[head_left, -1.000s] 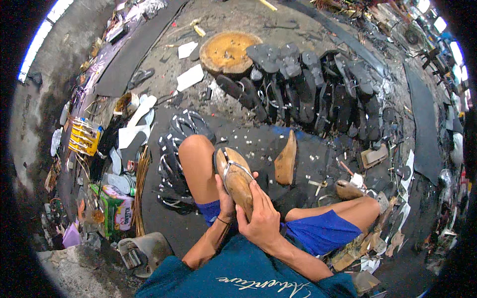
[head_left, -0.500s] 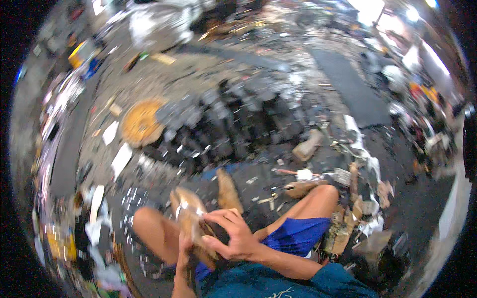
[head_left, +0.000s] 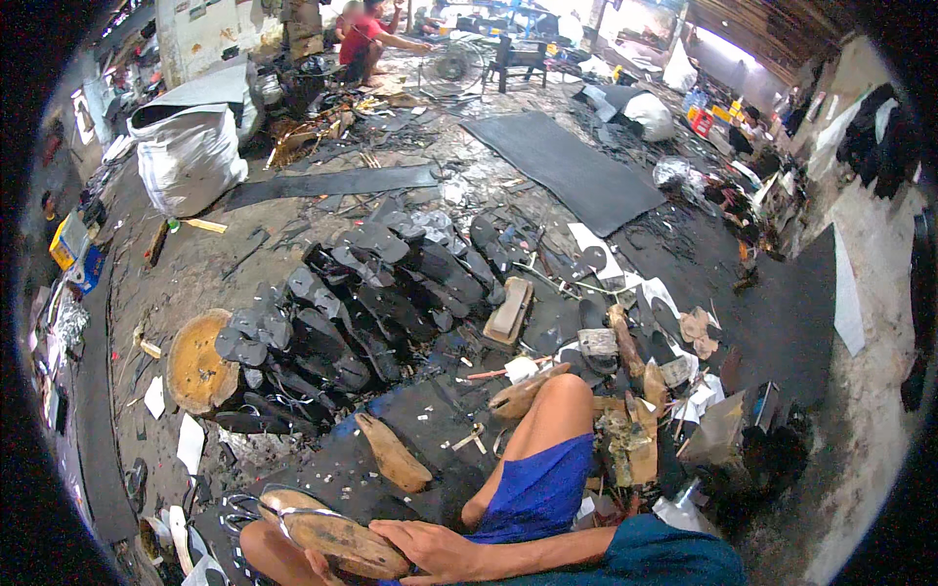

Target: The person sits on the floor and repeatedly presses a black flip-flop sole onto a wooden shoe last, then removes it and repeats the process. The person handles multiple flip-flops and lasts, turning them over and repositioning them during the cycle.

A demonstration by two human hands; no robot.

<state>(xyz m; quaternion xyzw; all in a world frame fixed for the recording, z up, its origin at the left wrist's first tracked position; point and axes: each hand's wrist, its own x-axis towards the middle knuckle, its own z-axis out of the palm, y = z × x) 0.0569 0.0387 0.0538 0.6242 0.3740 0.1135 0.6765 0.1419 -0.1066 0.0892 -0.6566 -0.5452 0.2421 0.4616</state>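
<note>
A wooden shoe last (head_left: 347, 543) with a thin pale strap around its forward part lies across my left thigh, low in the view. My left hand (head_left: 320, 566) grips it from underneath; only a few of its fingers show and the rest is cut off by the lower edge. At the last's right end, my right hand (head_left: 430, 549) is closed on its side, fingers bent over the edge. Another bare wooden last (head_left: 391, 455) lies on the dark floor in front of me. One more wooden last (head_left: 528, 393) rests beside my right knee.
Black sandals (head_left: 366, 283) stand in packed rows ahead, beside a round wooden block (head_left: 200, 361). A dark flat sheet (head_left: 567, 166) and a white sack (head_left: 191, 161) lie farther off. Scraps and cardboard (head_left: 627, 439) litter the right. A person in red (head_left: 363, 39) crouches far back.
My view has swung upward and to the right, showing more of the room. The held last has gone from steeply tilted to lying across my thigh; both hands stay on it.
</note>
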